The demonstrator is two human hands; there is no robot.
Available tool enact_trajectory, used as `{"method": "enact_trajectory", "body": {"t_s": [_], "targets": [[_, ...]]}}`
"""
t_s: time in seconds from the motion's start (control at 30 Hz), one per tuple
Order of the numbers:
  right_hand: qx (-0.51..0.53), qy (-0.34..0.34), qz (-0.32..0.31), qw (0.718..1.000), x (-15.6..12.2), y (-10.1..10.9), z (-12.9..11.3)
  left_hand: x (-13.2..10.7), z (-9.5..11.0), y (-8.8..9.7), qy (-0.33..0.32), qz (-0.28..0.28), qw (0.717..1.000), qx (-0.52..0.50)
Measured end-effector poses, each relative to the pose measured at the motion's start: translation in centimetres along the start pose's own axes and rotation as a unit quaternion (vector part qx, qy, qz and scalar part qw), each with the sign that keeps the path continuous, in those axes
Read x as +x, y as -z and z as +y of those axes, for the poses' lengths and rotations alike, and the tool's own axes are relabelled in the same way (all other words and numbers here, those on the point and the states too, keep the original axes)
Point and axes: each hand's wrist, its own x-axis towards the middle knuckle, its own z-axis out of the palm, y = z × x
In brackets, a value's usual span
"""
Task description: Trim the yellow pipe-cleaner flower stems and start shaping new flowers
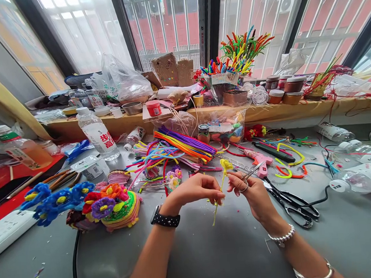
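My left hand (197, 190) pinches the stem of a yellow pipe-cleaner flower (225, 166), whose green-yellow stalk hangs down below the fingers. My right hand (251, 190) is closed on a small pair of silver scissors (253, 173), its blades pointing up and right beside the flower head. Both hands hover just above the grey table (212, 251). A black watch sits on my left wrist, and bead bracelets on my right.
Finished pipe-cleaner flowers (82, 201) lie at the left, with a bundle of coloured pipe cleaners (182, 145) ahead. Large black scissors (291, 203) and a pink glue gun (258, 159) lie at the right. Water bottles (96, 134), jars and bags crowd the windowsill (266, 112).
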Motion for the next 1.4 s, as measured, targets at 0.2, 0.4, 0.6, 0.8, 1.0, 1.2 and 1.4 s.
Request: {"method": "enact_trajectory", "body": {"t_s": [0.2,0.4,0.6,0.8,1.0,1.2,1.4], "targets": [[-0.005,0.009,0.008,1.0,-0.1,-0.1,0.1,0.1,-0.3,0.0,0.014,-0.007,1.0,0.023],[-0.036,0.009,0.016,0.999,-0.1,-0.1,0.4,0.1,-0.1,-0.1,0.007,0.013,0.999,0.032],[-0.154,-0.008,-0.055,0.987,0.0,-0.1,0.3,-0.1,0.3,0.5,-0.02,0.081,0.996,0.031],[-0.282,0.012,-0.066,0.957,0.0,-0.2,0.3,-0.1,0.2,0.8,-0.018,0.118,0.993,0.027],[-0.259,0.024,-0.072,0.963,0.0,-0.1,0.2,-0.1,0.5,0.7,-0.018,0.119,0.992,0.047],[-0.181,-0.011,-0.17,0.968,0.0,-0.3,0.4,-0.3,0.7,0.5,-0.023,0.121,0.991,0.05],[-0.204,0.038,-0.235,0.95,-0.5,-0.6,0.1,-0.4,0.6,0.4,-0.024,0.099,0.994,0.035]]}}
